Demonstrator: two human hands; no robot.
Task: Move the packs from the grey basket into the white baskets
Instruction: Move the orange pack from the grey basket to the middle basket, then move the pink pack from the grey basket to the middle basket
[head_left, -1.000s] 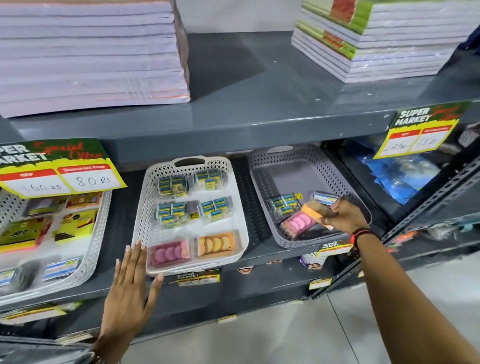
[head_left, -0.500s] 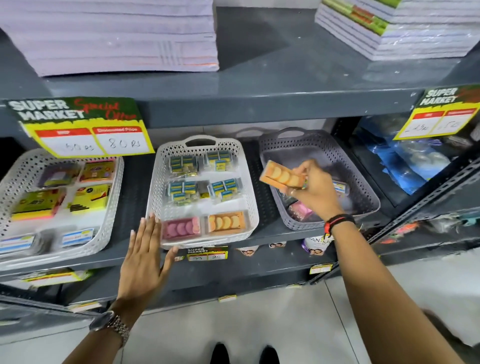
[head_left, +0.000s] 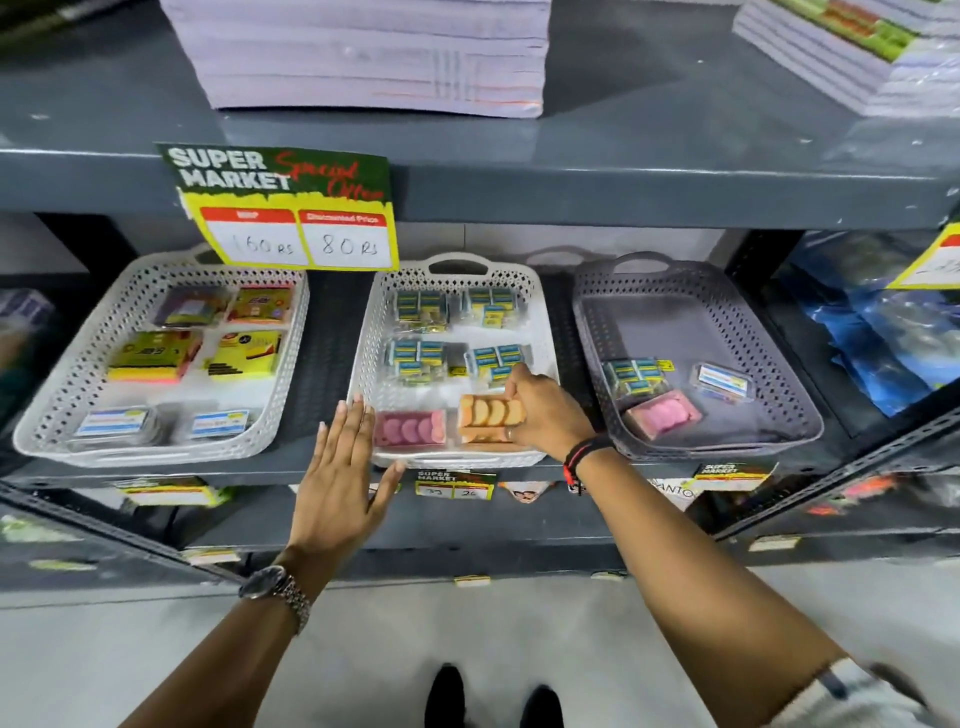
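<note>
The right hand (head_left: 545, 410) closes its fingers around the orange pack (head_left: 488, 418), low over the front of the middle white basket (head_left: 363, 358), while the left hand (head_left: 340, 467) stays flat and open; the pack seems light and stiff, best pinched by its short edges.

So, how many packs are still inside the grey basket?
3: a blue-and-yellow pack at the left, a pink pack at the front, and a clear pack with a blue label at the right. None seems hidden.

left hand (head_left: 340, 488): flat, fingers spread | right hand (head_left: 545, 413): gripping
</note>
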